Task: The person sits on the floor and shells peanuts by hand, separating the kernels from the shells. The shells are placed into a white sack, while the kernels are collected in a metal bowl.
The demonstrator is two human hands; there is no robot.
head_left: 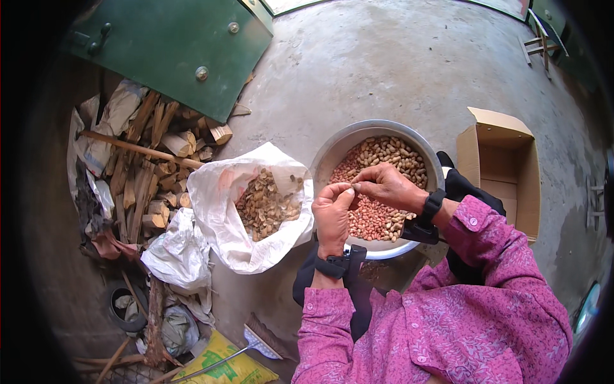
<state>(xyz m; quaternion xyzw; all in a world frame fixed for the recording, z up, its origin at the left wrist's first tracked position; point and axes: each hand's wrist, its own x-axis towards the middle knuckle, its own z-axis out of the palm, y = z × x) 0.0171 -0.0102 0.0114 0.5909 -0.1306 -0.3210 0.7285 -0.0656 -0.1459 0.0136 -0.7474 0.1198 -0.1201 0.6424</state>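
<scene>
Grip: your left hand (332,214) and right hand (387,185) both pinch shut on one small tan peanut pod (354,187), fingertips meeting.
Position: you hold the pod above the round grey metal basin (332,150) of pink kernels and unshelled peanuts.
Direction: your white woven sack of empty husks (220,211) lies just left, nearer your left hand.
Axis: too small to tell.

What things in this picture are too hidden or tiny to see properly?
Head view only:
- What the fingertips pinch: the left hand and right hand meet over the metal bowl; the item there is too small to tell.
- The near part of the bowl: both hands cover it.
- The cardboard box: its bottom is in shadow.
- The yellow bag: cut off by the lower edge.
- The white sack: only the top layer of shells shows.
</scene>
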